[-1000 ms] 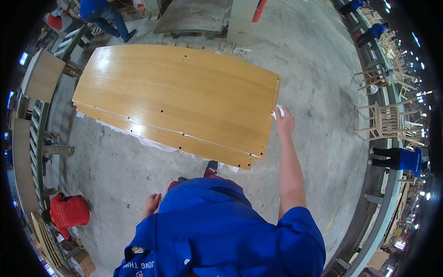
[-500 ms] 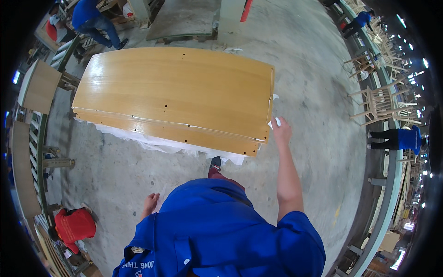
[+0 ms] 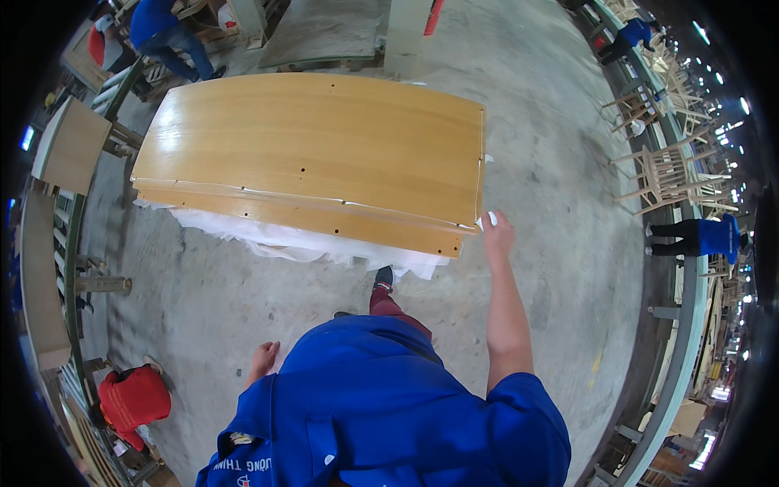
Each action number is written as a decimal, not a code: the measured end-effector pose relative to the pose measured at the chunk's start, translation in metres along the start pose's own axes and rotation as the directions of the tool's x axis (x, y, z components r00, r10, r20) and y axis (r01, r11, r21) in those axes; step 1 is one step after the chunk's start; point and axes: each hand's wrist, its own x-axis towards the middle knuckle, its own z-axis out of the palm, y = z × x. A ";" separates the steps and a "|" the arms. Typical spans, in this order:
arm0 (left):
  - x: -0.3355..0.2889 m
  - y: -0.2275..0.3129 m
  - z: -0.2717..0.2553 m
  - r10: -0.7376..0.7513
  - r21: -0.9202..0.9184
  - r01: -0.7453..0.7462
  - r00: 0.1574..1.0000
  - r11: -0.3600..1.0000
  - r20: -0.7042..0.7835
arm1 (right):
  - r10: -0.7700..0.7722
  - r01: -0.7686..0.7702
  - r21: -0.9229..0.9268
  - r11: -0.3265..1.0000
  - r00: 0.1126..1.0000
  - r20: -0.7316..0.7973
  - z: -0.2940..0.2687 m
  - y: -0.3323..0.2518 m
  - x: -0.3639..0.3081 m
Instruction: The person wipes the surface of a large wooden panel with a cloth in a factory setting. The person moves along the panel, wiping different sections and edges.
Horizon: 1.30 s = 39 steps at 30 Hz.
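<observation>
A wide, glossy yellow-brown wooden panel [image 3: 341, 146] with dark holes lies ahead of me, a narrow strip of a second wooden piece [image 3: 292, 221] showing under its near edge. White wrapping sheet [image 3: 276, 243] sticks out below them. My right hand [image 3: 500, 237] is beside the panel's near right corner, pinching a small white piece [image 3: 488, 219], either cloth or paper. Low at my left side hangs my left hand [image 3: 264, 359], away from the panel, its fingers curled; whether anything is in them is hidden.
Roller conveyors [image 3: 69, 268] with pale boards [image 3: 40, 276] run along the left, where a person in red [image 3: 136, 398] bends. On the right, wooden chairs [image 3: 661, 174] stand by a long rail [image 3: 690, 333], with people in blue. A pillar [image 3: 406, 36] rises at the back.
The panel and wrapping appear slightly farther off and a little to the right. My right hand keeps the white piece near the corner. My left hand has hardly moved.
</observation>
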 end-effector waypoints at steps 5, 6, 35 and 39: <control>-0.012 -0.015 0.000 -0.047 -0.002 0.047 0.999 0.999 -0.002 | -0.015 0.015 -0.016 1.000 1.000 0.010 0.004 -0.005 -0.002; -0.016 -0.020 -0.001 -0.060 -0.025 0.060 0.998 0.998 -0.009 | -0.001 0.004 -0.042 0.999 0.998 0.063 0.004 -0.010 -0.002; 0.022 -0.046 -0.091 -0.339 -0.333 0.279 0.930 0.901 -0.138 | -0.090 0.051 0.751 0.658 0.996 0.011 0.238 -0.309 0.121; 0.038 -0.046 -0.106 -0.357 -0.399 0.250 0.908 0.882 -0.219 | -0.143 0.126 0.578 0.806 0.990 -0.017 0.257 -0.343 0.145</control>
